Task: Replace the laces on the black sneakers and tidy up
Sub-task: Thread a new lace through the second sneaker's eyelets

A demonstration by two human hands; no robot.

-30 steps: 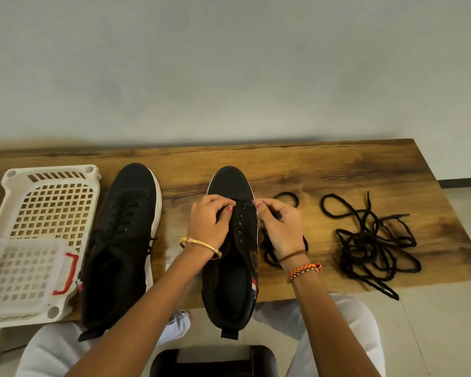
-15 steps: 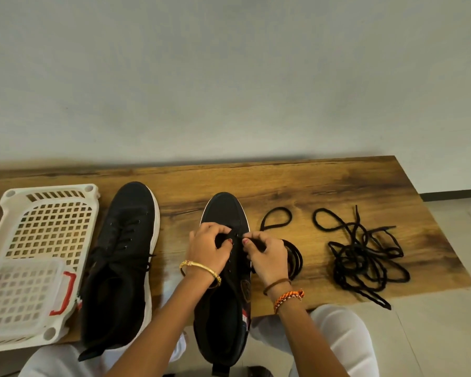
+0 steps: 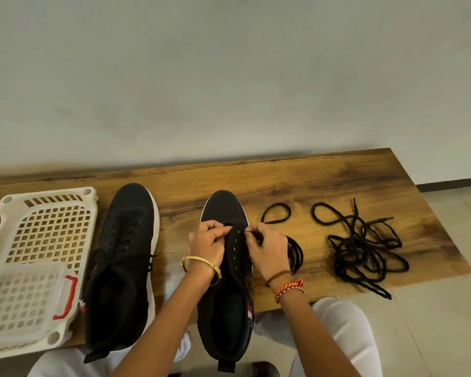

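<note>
**Both hands pinch a black lace at the top eyelets of the right-hand sneaker**

Head view: A person sits at a wooden desk with both forearms reaching forward and slightly inward, meeting over the sneaker in the middle. This black sneaker lies toe away from the person, its heel overhanging the near desk edge. The left hand, with a gold bangle at the wrist, has its fingers curled and its thumb and forefinger pinched together at the left side of the eyelet rows, near the toe end; what it pinches is small and dark, apparently the lace end. The right hand, wearing a brown band and an orange braided bracelet, is likewise curled, its fingertips clamped on the black lace at the right-side eyelets. The rest of that lace runs out from under the right hand, coils on the desk just beside the shoe and forms a loop farther back. The lower eyelets of this sneaker show bare.

To the left, a second black sneaker with a white sole lies parallel, toe away, with a lace crossing its upper eyelets. Left of it, touching the desk's near-left area, is a white plastic basket with a grid bottom; a smaller white basket with red handles sits inside its near end.

To the right, well apart from the hands, a tangled heap of black laces lies on the desk.
</note>
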